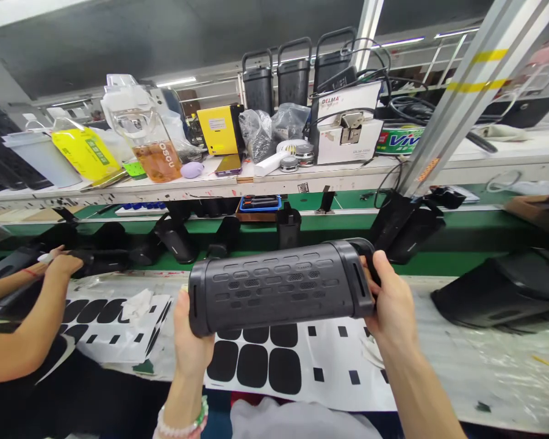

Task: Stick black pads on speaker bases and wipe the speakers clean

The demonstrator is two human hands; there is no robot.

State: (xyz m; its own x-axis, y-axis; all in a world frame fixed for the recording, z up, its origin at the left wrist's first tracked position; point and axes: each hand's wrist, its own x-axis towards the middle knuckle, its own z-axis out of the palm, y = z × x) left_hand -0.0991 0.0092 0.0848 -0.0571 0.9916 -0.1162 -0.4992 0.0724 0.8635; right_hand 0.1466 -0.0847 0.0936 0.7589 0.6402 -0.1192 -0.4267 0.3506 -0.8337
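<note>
A long black plastic housing with a grille of rounded slots [274, 286] is held level above the bench, a handle loop at its right end. My left hand [190, 335] grips its left end, thumb on the near face and the other fingers hidden behind. At the right end my right hand [393, 305] is closed around the handle side, with the fingers partly behind the part. Below the housing lies a white sheet of black adhesive pads [254, 366], large rounded ones at left and small squares at right.
At left, a co-worker's hands [61, 265] handle black parts over another pad sheet [119, 347]. Black housings stand along the green conveyor [430, 263], and a large black housing [498, 292] lies at right. The shelf [210, 188] above carries a bottle [146, 140] and boxes.
</note>
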